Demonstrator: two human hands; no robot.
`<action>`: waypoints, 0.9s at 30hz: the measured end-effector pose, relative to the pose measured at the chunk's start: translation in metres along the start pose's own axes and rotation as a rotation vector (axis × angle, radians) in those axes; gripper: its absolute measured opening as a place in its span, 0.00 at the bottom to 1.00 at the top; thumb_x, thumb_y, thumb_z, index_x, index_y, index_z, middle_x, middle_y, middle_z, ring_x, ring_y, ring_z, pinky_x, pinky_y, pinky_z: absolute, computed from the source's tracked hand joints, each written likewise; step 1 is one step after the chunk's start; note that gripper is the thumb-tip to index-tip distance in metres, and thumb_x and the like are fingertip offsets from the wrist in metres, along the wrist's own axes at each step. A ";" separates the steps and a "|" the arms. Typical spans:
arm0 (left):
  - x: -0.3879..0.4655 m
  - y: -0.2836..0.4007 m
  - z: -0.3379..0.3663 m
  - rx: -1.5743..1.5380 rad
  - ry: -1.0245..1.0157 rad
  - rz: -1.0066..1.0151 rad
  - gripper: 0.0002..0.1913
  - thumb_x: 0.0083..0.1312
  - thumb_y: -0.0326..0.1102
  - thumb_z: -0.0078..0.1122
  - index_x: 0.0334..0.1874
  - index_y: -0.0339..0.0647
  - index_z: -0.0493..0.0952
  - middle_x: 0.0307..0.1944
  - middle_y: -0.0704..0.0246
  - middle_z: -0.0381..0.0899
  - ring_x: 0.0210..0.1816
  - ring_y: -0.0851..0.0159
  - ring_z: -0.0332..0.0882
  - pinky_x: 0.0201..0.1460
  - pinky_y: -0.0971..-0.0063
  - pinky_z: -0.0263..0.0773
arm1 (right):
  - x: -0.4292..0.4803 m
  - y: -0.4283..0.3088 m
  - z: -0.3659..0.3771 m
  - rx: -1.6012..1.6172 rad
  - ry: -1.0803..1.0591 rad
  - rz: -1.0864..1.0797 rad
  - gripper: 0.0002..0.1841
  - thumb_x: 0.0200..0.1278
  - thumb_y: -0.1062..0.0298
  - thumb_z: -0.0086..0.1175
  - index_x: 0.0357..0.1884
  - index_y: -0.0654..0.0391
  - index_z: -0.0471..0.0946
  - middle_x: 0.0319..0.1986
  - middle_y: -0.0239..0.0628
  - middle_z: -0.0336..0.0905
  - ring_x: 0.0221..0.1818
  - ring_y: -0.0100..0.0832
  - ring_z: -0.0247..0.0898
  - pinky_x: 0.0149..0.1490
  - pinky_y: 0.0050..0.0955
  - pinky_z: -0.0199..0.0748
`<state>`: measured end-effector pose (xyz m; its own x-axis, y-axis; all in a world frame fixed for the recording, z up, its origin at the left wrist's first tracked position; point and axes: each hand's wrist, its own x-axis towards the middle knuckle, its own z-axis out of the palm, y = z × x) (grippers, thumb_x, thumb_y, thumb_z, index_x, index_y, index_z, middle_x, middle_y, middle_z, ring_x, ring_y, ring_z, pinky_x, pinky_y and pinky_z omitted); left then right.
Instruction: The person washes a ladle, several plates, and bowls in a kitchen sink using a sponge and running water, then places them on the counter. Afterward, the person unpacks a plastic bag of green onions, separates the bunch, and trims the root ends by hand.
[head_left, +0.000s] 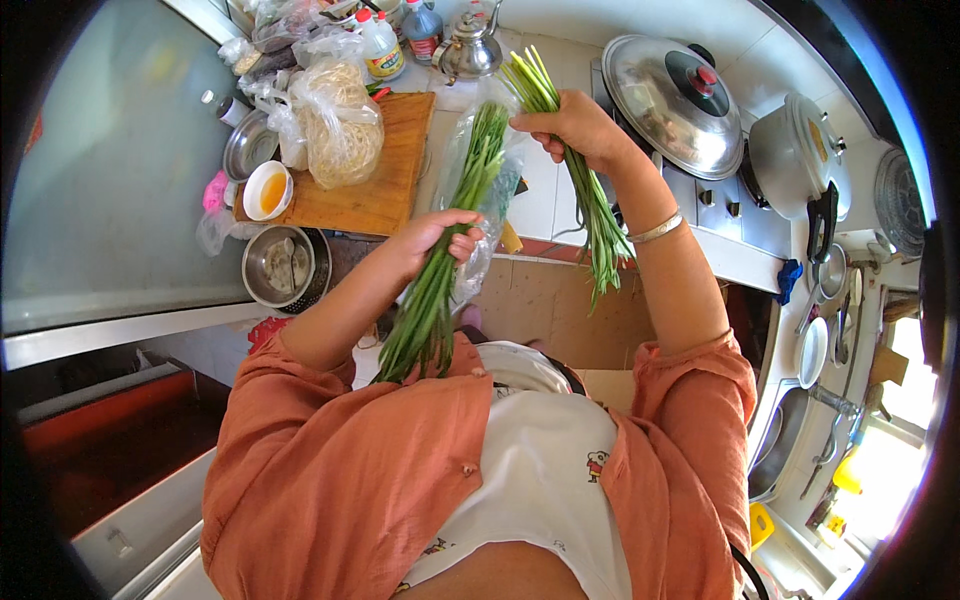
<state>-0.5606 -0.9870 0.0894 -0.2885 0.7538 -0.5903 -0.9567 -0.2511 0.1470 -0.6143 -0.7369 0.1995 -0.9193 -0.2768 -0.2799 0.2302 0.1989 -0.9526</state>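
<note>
My left hand (444, 241) grips a bunch of long green garlic chives (431, 307) around its middle, the leafy ends hanging towards my shirt. A second bunch of chives (589, 187) is held by my right hand (581, 131), pale stem ends up and leaves drooping over the counter's front edge. Behind the left bunch lies a clear plastic bag (469, 262), partly hidden by it. To the left, a wooden cutting board (397, 172) carries a plastic bag of pale noodle-like strands (337, 124) and a white bowl of orange-yellow liquid (268, 191).
A wok with a domed metal lid (660, 105) and a pressure cooker (799, 157) stand on the gas stove (720, 206). At the back are a metal kettle (469, 49) and bottles (381, 49). A metal bowl with a spoon (277, 266) sits lower left; a sink (784, 442) is at right.
</note>
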 end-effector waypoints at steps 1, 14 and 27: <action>-0.007 0.002 -0.002 0.049 0.003 0.012 0.09 0.70 0.35 0.50 0.47 0.39 0.69 0.30 0.70 0.69 0.22 0.78 0.63 0.18 0.87 0.61 | -0.001 0.000 -0.001 0.008 0.002 0.007 0.14 0.54 0.65 0.64 0.19 0.56 0.71 0.14 0.26 0.65 0.15 0.19 0.60 0.19 0.22 0.59; -0.058 0.008 0.037 0.716 0.212 0.118 0.16 0.69 0.36 0.51 0.56 0.43 0.65 0.32 0.62 0.74 0.20 0.76 0.65 0.17 0.83 0.60 | -0.003 0.004 -0.016 -0.011 0.018 0.001 0.14 0.52 0.65 0.65 0.17 0.59 0.73 0.13 0.30 0.68 0.13 0.22 0.61 0.19 0.23 0.61; -0.081 0.030 0.021 1.454 0.541 0.118 0.22 0.68 0.33 0.50 0.64 0.44 0.61 0.36 0.64 0.79 0.17 0.73 0.70 0.16 0.81 0.64 | -0.011 0.009 -0.025 0.040 0.019 0.016 0.14 0.54 0.64 0.64 0.19 0.57 0.72 0.15 0.26 0.66 0.15 0.19 0.60 0.20 0.20 0.59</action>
<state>-0.5669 -1.0432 0.1587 -0.6208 0.3917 -0.6791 -0.2343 0.7339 0.6376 -0.6100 -0.7083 0.1975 -0.9213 -0.2558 -0.2929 0.2570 0.1648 -0.9523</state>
